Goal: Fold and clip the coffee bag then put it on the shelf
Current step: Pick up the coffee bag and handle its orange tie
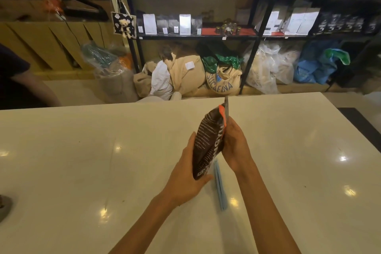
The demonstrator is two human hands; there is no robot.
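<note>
The coffee bag (208, 146) stands tilted over the middle of the counter (82, 161), with the left hand (186, 177) on its left and near side and the right hand (235, 146) on its right. The clip (220, 186) lies on the counter just beneath and right of the bag, between the forearms. Beyond the far edge stands the shelf (198, 36), with sacks (185, 72) under it

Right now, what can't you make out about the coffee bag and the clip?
Head view only:
- Coffee bag: print blurred; far face covered by the right hand.
- Left hand covers the bag's bottom.
- Blue clip: upper end hidden behind the bag.
</note>
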